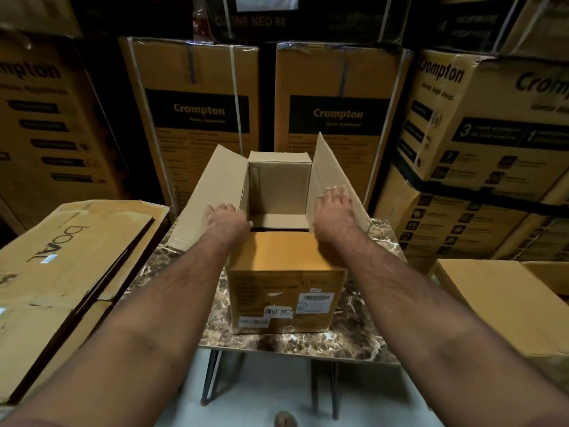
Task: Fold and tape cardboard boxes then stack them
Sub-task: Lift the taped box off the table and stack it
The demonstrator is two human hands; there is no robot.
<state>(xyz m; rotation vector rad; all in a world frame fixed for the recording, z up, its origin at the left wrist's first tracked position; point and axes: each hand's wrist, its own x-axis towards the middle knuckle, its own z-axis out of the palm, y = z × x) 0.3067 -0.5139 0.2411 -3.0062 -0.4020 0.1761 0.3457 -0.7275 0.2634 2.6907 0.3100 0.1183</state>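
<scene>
Both hands (pixel 226 217) (pixel 334 208) apparently flat on open cardboard box (pixel 288 288) flaps.

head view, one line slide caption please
Both hands, left and right, press the side flaps of an open brown cardboard box on a marble-patterned table.

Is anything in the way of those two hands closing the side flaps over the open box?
Nothing visible. The left hand rests on the left flap, the right hand on the right flap, and the open box looks empty between them.
</scene>
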